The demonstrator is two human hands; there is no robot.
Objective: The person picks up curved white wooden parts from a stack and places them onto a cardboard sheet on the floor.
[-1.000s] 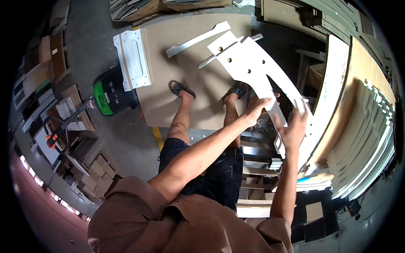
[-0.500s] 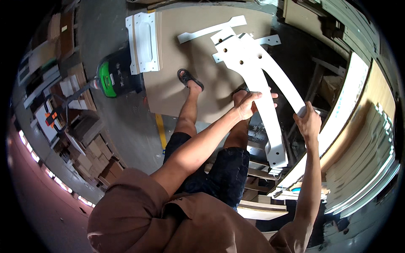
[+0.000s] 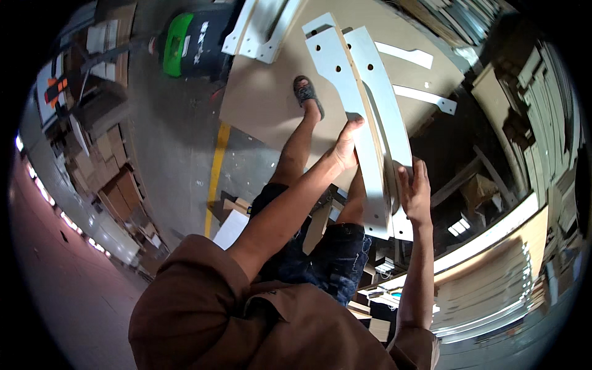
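Two long white curved panels with drilled holes lie side by side before me. My left hand (image 3: 347, 147) grips the left curved panel (image 3: 351, 92), thumb on its face and the other fingers hidden beneath. This panel is tilted, showing a bare wood-coloured edge. Against the outer edge of the right curved panel (image 3: 387, 102), near its lower end, rests my right hand (image 3: 416, 192). Its fingers stretch upward, with the thumb apart from them.
Brown board (image 3: 265, 98) covers the floor, with loose white strips (image 3: 425, 98) beyond the panels. A white holed part (image 3: 262, 37) sits at upper left beside a black-and-green machine (image 3: 185, 46). Stacked boards (image 3: 487, 271) stand at right, wood pieces (image 3: 117, 179) at left.
The right panel has swung in close alongside the left one, and the left panel has tipped to show its edge. My right hand has shifted from the panel's end to its side. My view has turned.
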